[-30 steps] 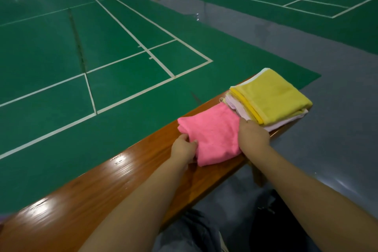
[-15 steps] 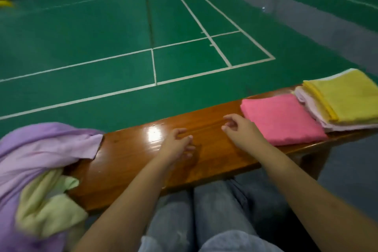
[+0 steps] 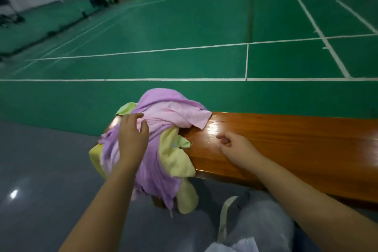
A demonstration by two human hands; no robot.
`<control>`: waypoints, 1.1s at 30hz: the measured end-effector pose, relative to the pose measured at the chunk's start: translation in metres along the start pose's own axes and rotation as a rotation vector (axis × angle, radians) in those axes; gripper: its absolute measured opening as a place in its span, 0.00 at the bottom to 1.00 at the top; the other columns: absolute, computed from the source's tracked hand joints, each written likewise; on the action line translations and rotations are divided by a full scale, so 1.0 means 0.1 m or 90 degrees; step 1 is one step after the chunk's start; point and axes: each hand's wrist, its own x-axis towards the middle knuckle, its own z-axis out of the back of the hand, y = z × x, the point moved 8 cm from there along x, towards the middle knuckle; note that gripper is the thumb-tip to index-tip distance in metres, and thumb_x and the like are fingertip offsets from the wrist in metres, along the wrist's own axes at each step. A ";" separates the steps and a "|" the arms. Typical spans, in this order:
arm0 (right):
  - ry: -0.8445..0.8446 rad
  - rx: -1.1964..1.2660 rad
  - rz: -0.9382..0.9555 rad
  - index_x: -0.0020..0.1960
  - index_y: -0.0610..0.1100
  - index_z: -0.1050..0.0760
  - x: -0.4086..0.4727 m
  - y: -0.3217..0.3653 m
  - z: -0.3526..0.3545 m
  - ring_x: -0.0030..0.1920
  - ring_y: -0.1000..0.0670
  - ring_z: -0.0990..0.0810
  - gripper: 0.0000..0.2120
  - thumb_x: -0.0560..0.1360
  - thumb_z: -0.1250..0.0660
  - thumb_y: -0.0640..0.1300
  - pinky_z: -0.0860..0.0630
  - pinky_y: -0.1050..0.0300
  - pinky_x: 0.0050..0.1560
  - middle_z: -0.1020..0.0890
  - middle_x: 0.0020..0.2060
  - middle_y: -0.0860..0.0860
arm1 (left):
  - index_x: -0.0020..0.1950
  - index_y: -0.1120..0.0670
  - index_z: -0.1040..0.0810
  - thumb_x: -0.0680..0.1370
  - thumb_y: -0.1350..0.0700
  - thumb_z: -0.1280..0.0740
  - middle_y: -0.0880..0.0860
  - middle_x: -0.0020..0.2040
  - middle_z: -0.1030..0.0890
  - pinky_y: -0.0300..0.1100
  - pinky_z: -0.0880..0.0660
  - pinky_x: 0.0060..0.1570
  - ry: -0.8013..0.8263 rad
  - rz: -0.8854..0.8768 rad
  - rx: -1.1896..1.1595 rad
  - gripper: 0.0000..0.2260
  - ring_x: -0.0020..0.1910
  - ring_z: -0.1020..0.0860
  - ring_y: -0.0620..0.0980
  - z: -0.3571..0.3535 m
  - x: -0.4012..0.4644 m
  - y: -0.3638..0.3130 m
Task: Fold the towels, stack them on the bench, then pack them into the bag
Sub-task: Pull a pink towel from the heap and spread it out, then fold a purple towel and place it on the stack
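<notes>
Camera inventory, one item. Head view: we hold a single wide-angle camera, worn at head height by a seated person, facing forward and steeply down. Both forearms enter from the lower edge; the left hand (image 3: 133, 139) and right hand (image 3: 237, 147) sit close, mid-frame. We read the bench (image 3: 286, 145) as near, running from centre out past the right edge, with the heap of towels (image 3: 163, 120) on its left end just below centre. Beyond, we look across the green court floor (image 3: 184, 26) to a far wall at upper left. Straight lines bow toward the edges. We list no second view, so nothing overlaps.
</notes>
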 end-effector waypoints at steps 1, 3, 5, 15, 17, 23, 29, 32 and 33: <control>0.013 0.006 0.009 0.65 0.49 0.28 0.05 0.08 -0.09 0.51 0.53 0.24 0.16 0.78 0.36 0.47 0.27 0.61 0.46 0.22 0.56 0.51 | 0.59 0.64 0.23 0.78 0.63 0.36 0.62 0.56 0.23 0.47 0.34 0.59 0.004 0.025 0.024 0.11 0.58 0.27 0.60 0.03 0.11 0.15; 0.030 0.008 0.026 0.65 0.50 0.29 0.11 0.20 -0.21 0.50 0.53 0.25 0.16 0.78 0.36 0.48 0.27 0.61 0.44 0.22 0.57 0.52 | 0.62 0.65 0.25 0.78 0.62 0.37 0.65 0.59 0.24 0.49 0.33 0.60 0.041 0.081 0.062 0.14 0.60 0.27 0.62 0.02 0.30 0.43; 0.036 0.010 0.038 0.65 0.50 0.28 0.17 0.28 -0.28 0.49 0.54 0.26 0.16 0.78 0.36 0.48 0.29 0.62 0.43 0.22 0.56 0.52 | 0.64 0.65 0.26 0.79 0.60 0.37 0.66 0.60 0.24 0.50 0.32 0.59 0.093 0.141 0.073 0.15 0.60 0.26 0.64 -0.06 0.42 0.67; 0.013 0.068 0.019 0.62 0.48 0.27 0.28 0.19 -0.19 0.51 0.49 0.21 0.13 0.77 0.35 0.46 0.27 0.59 0.42 0.22 0.49 0.52 | 0.43 0.57 0.22 0.75 0.60 0.29 0.55 0.35 0.25 0.40 0.32 0.34 0.139 0.325 -0.122 0.03 0.37 0.29 0.51 -0.14 0.61 1.07; 0.011 0.067 0.012 0.61 0.48 0.27 0.28 0.14 -0.17 0.52 0.48 0.21 0.13 0.78 0.35 0.45 0.25 0.57 0.44 0.21 0.51 0.51 | 0.38 0.55 0.25 0.75 0.61 0.30 0.53 0.32 0.27 0.37 0.33 0.28 0.125 0.293 -0.175 0.08 0.31 0.32 0.49 -0.07 0.63 0.97; -0.008 0.064 0.007 0.60 0.49 0.26 0.30 0.12 -0.08 0.51 0.49 0.21 0.12 0.78 0.35 0.45 0.22 0.54 0.49 0.20 0.52 0.49 | 0.37 0.53 0.25 0.76 0.60 0.31 0.51 0.35 0.25 0.41 0.29 0.38 0.109 0.166 -0.275 0.09 0.35 0.28 0.48 0.15 0.83 0.41; -0.073 0.117 0.083 0.66 0.48 0.30 0.26 0.34 0.25 0.52 0.53 0.24 0.19 0.76 0.33 0.47 0.26 0.58 0.49 0.25 0.55 0.53 | 0.38 0.51 0.27 0.79 0.63 0.35 0.43 0.30 0.25 0.33 0.31 0.32 0.167 0.021 -0.520 0.11 0.31 0.30 0.41 0.37 0.90 -0.70; -0.102 0.192 0.148 0.71 0.51 0.35 0.23 0.57 0.52 0.57 0.53 0.25 0.27 0.74 0.31 0.49 0.27 0.58 0.53 0.30 0.62 0.53 | 0.38 0.50 0.24 0.77 0.62 0.34 0.45 0.32 0.25 0.35 0.34 0.33 0.259 -0.051 -0.594 0.10 0.32 0.30 0.42 0.35 0.72 -1.34; -0.125 0.214 0.172 0.71 0.51 0.35 0.20 0.64 0.64 0.58 0.53 0.26 0.28 0.74 0.30 0.48 0.29 0.59 0.53 0.31 0.62 0.53 | 0.38 0.49 0.23 0.76 0.60 0.33 0.45 0.32 0.25 0.35 0.34 0.32 0.293 -0.070 -0.607 0.09 0.32 0.30 0.42 0.33 0.64 -1.54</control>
